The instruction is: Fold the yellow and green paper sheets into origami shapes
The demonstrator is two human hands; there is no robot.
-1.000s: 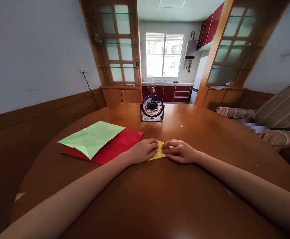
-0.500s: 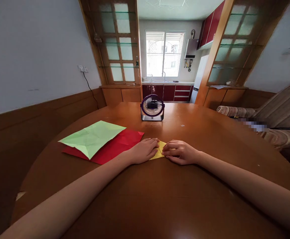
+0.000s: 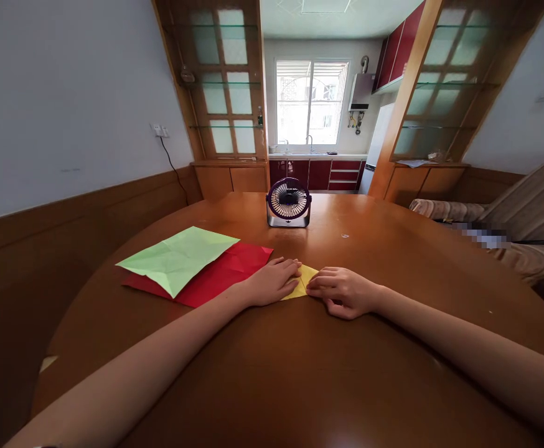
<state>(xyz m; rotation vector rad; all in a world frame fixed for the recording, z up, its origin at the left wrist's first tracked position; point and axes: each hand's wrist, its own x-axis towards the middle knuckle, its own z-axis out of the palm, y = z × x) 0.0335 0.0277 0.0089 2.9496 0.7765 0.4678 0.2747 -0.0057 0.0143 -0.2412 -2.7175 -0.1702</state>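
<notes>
A small folded yellow paper (image 3: 302, 281) lies flat on the round wooden table (image 3: 300, 373). My left hand (image 3: 272, 282) presses down on its left part, palm down, fingers together. My right hand (image 3: 344, 291) rests on its right side, fingertips pinching at the paper's edge. Most of the yellow paper is hidden under both hands; only a small wedge shows between them.
A creased green sheet (image 3: 178, 257) lies on top of a red sheet (image 3: 225, 274) to the left of my hands. A small purple desk fan (image 3: 289, 203) stands at the table's far side. A striped sofa (image 3: 510, 218) is at the right.
My right hand has slid slightly back toward me and to the right along the yellow paper. The left hand has stayed pressed on the paper. The view shifted a little.
</notes>
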